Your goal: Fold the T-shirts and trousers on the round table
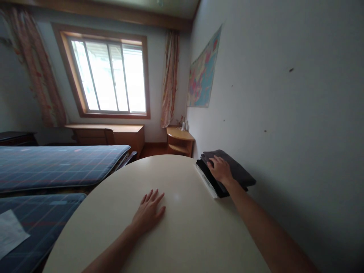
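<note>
My left hand [149, 213] lies flat on the cream round table [176, 235], palm down with its fingers spread, and holds nothing. At the table's right edge, by the wall, sits a stack of folded dark grey cloth [237, 168]. My right hand [220, 168] rests on top of this cloth with its fingers apart. Beneath the grey cloth is a black layer [207, 170], and under that a white, clear-edged layer [207, 184] shows along the left side. What exactly these lower layers are, I cannot tell.
To the left are mattresses with a blue plaid cover [62, 165], and a white sheet [11, 231] lies on the nearer one. A wooden desk [125, 129] stands below the window. A corner shelf [180, 133] is beyond the table. The wall [298, 113] borders the right side.
</note>
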`<state>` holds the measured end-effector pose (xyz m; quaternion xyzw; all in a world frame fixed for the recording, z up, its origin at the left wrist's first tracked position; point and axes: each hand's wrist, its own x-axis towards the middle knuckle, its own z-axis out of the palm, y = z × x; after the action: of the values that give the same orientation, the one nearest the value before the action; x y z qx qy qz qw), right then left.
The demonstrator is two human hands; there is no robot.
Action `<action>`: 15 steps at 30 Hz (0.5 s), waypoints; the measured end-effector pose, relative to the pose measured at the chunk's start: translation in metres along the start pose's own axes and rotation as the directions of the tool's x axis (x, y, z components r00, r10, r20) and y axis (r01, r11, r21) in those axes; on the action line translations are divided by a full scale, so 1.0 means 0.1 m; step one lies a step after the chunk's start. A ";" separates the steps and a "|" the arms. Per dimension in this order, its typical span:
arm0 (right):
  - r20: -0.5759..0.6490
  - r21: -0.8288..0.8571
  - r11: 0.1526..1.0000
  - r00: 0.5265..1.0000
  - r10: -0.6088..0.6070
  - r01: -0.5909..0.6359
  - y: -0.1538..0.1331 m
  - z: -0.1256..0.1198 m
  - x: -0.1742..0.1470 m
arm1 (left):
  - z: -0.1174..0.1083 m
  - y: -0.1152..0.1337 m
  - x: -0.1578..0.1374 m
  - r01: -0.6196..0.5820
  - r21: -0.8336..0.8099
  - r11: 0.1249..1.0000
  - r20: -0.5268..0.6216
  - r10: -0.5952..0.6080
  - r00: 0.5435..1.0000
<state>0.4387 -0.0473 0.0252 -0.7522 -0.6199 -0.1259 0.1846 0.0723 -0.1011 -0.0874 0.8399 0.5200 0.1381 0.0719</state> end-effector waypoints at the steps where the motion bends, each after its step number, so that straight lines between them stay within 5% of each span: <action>1: -0.026 0.019 0.997 0.997 -0.075 0.075 -0.16 0.02 -0.12 | 0.00 0.00 0.00 0.000 0.002 1.000 0.001 0.000 1.000; 4: 0.014 0.083 0.960 0.962 -0.271 0.269 -0.64 0.16 -0.58 | -0.01 -0.01 0.00 0.000 0.007 1.000 -0.003 0.000 1.000; 7: 0.182 0.155 0.950 0.937 -0.298 0.272 -0.96 0.34 -1.03 | -0.02 -0.01 0.01 0.020 0.018 1.000 -0.003 -0.020 1.000; 15: 0.453 0.281 0.932 0.824 -0.339 0.229 -0.95 0.44 -1.53 | -0.02 0.00 0.00 0.024 0.030 0.999 0.015 -0.024 1.000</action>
<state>0.3130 -0.1483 -0.0663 -0.6333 -0.7617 0.1119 0.0788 0.0716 -0.1013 -0.0853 0.8355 0.5315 0.1232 0.0649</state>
